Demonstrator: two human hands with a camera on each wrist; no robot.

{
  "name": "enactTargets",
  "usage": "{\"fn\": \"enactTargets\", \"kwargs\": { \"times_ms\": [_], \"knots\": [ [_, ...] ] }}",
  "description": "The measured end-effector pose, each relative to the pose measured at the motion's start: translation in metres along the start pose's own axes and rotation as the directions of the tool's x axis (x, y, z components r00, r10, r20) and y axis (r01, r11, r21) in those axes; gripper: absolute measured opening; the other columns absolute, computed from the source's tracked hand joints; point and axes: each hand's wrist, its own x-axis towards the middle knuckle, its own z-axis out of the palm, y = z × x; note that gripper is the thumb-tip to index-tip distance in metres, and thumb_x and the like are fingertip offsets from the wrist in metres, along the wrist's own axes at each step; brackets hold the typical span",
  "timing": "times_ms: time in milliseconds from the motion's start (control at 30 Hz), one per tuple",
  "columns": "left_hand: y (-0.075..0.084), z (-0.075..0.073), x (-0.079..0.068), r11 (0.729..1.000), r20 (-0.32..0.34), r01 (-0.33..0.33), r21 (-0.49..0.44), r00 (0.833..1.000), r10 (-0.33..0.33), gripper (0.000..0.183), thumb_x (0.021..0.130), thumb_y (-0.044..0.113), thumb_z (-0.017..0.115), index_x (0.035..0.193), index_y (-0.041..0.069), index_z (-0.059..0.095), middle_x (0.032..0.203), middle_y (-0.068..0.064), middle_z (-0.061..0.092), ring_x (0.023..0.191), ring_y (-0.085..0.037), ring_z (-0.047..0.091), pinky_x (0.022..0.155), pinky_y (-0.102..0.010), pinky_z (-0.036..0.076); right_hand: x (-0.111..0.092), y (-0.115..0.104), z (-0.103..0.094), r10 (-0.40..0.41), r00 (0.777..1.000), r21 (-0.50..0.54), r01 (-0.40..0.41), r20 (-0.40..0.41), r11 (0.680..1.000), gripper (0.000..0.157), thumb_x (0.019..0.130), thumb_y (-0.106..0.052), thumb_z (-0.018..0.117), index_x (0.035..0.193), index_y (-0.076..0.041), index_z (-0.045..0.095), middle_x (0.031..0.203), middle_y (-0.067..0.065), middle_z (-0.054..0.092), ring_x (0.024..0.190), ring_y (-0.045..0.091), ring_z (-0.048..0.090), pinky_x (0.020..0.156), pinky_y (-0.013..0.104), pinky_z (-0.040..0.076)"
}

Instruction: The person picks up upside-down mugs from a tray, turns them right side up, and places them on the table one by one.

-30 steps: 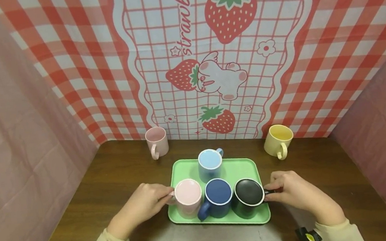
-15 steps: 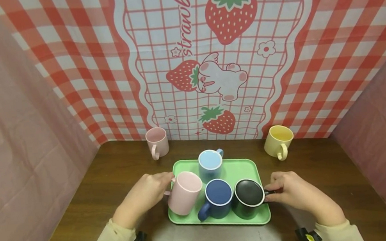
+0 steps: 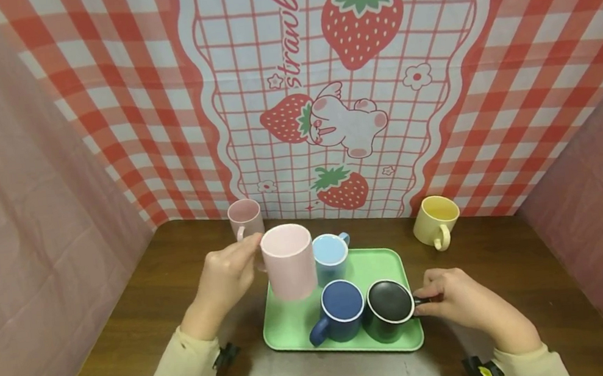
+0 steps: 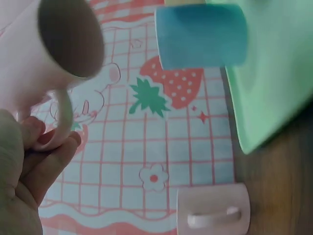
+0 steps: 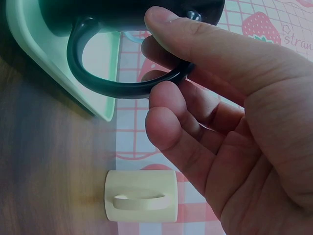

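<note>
My left hand [image 3: 226, 285] grips a pale pink mug [image 3: 290, 264] by its handle, holding it upright above the left part of a green tray [image 3: 289, 333]. In the left wrist view the fingers [image 4: 51, 166] curl through that handle. My right hand [image 3: 453, 297] pinches the handle of a black mug [image 3: 388, 310], which stands on the tray's front right; the right wrist view shows the thumb and fingers on the black handle [image 5: 117, 89]. Beside it on the tray is a dark blue mug [image 3: 342, 309], handle toward front left. A light blue mug [image 3: 330, 255] stands at the tray's back.
A second pink mug [image 3: 245, 215] stands at the back left of the wooden table [image 3: 139, 327], partly behind the lifted one. A yellow mug [image 3: 435, 221] is at the back right. A strawberry-print cloth [image 3: 355, 170] hangs behind; pink curtains [image 3: 30, 179] flank the table.
My left hand has lifted the pale pink mug off the tray's front left, tilting it and then bringing it upright, up and toward the back. The right hand has stayed on the black mug's handle.
</note>
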Motion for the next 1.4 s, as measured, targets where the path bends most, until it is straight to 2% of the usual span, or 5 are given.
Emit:
{"fn": "enactTargets", "kwargs": {
  "times_ms": [400,733,833,1167,1400],
  "knots": [
    [0.013,0.035,0.013,0.885,-0.118,0.378,-0.273,0.9,-0.421,0.029,0.086,-0.002,0.065,0.06,0.011,0.063,0.05,0.004,0.054,0.045,-0.007,0.039,0.041,-0.025,0.037,0.0,0.002,0.0,-0.025,1.0,-0.001,0.025,-0.008,1.0,0.015,0.077,-0.022,0.088,0.09,-0.024,0.082,0.072,-0.022,0.048,0.066,-0.007,0.045,0.055,0.008,0.036],
    [0.027,0.054,0.023,0.156,0.322,0.631,-0.76,0.574,-0.753,0.021,0.098,-0.003,0.057,0.089,-0.014,0.072,0.067,-0.02,0.067,0.059,-0.028,0.072,0.058,-0.044,0.061,0.0,0.002,0.0,-0.034,0.999,-0.006,0.033,-0.012,0.999,0.014,0.077,-0.024,0.088,0.089,-0.025,0.082,0.072,-0.021,0.048,0.066,-0.007,0.045,0.055,0.008,0.035],
    [0.03,0.058,0.024,0.01,0.4,0.647,-0.763,0.483,-0.779,0.021,0.098,-0.002,0.057,0.095,-0.018,0.07,0.069,-0.019,0.067,0.062,-0.028,0.073,0.061,-0.043,0.061,0.0,0.001,0.0,-0.033,0.999,0.0,0.033,-0.012,0.999,0.014,0.077,-0.024,0.088,0.089,-0.025,0.082,0.072,-0.021,0.048,0.066,-0.007,0.045,0.055,0.008,0.035],
    [0.041,0.069,0.022,-0.296,0.613,0.662,-0.689,0.314,-0.724,0.025,0.097,0.001,0.058,0.112,-0.019,0.064,0.078,-0.017,0.073,0.071,-0.022,0.074,0.07,-0.034,0.061,0.0,-0.004,-0.003,0.043,0.999,0.009,-0.043,0.023,0.999,0.015,0.077,-0.024,0.088,0.09,-0.027,0.082,0.073,-0.023,0.051,0.066,-0.007,0.047,0.055,0.012,0.041],
    [0.048,0.072,0.02,-0.357,0.663,0.652,-0.668,0.304,-0.684,0.028,0.095,-0.001,0.06,0.115,-0.02,0.064,0.081,-0.018,0.073,0.074,-0.022,0.075,0.071,-0.033,0.061,-0.001,-0.006,-0.009,0.045,0.998,-0.004,-0.044,0.037,0.999,0.014,0.081,-0.026,0.086,0.094,-0.026,0.08,0.081,-0.024,0.059,0.072,-0.004,0.054,0.061,0.016,0.046]
  ]
}}
